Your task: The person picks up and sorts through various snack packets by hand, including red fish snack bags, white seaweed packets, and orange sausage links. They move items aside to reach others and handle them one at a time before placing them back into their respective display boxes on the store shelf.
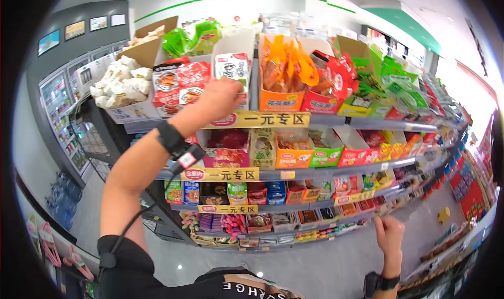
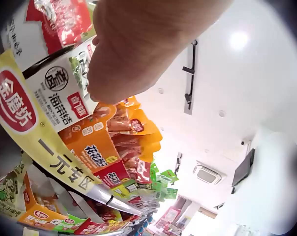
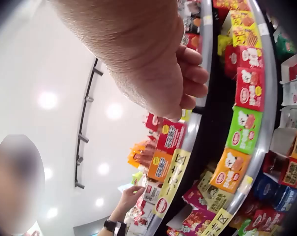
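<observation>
My left hand is raised to the top shelf, against the front of a white snack box with a red and green label. The left wrist view shows the hand close over that white box; its fingers are hidden, so no grip can be seen. Below it runs a yellow price strip. Down by the lower shelves, my right hand hangs with loosely curled fingers and holds nothing.
Beside the white box stands an orange box of orange packets. Tiered shelves of boxed snacks curve away to the right. A glass-door drinks fridge and water bottles stand at the left. Grey floor lies below.
</observation>
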Motion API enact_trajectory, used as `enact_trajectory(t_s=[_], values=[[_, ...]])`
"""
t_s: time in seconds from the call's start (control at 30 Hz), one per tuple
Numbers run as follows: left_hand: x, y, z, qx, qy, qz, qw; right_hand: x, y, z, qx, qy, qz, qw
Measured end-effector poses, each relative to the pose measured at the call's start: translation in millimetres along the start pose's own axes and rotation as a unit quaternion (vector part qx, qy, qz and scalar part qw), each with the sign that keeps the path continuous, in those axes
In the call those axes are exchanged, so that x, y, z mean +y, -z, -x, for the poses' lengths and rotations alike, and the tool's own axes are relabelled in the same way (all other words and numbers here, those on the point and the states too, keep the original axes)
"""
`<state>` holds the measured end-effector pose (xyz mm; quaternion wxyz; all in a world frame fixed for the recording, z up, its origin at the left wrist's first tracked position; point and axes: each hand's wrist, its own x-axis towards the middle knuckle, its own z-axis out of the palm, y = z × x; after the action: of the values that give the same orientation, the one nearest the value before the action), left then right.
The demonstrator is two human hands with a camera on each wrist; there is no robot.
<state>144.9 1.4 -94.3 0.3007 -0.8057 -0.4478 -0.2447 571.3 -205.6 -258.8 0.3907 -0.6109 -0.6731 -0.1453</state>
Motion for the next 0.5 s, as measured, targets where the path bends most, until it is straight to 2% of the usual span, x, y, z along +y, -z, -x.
enact_trajectory(t_s=[0.13, 0.23, 0.4, 0.5], values=[[6, -22, 1, 0.065, -0.012, 0.006, 0.998, 43, 9, 48, -0.051, -0.164, 0.057, 0.983], [5, -30, 1, 0.099, -0.014, 0.038, 0.994, 51, 12, 67, -0.033, -0.226, 0.01, 0.974], [5, -26, 2, 0.079, -0.001, 0.048, 0.996, 67, -12, 74, -0.031, -0.285, -0.035, 0.957], [-2, -27, 5, 0.128, -0.003, 0.099, 0.987, 52, -33, 58, -0.054, -0.297, -0.066, 0.951]])
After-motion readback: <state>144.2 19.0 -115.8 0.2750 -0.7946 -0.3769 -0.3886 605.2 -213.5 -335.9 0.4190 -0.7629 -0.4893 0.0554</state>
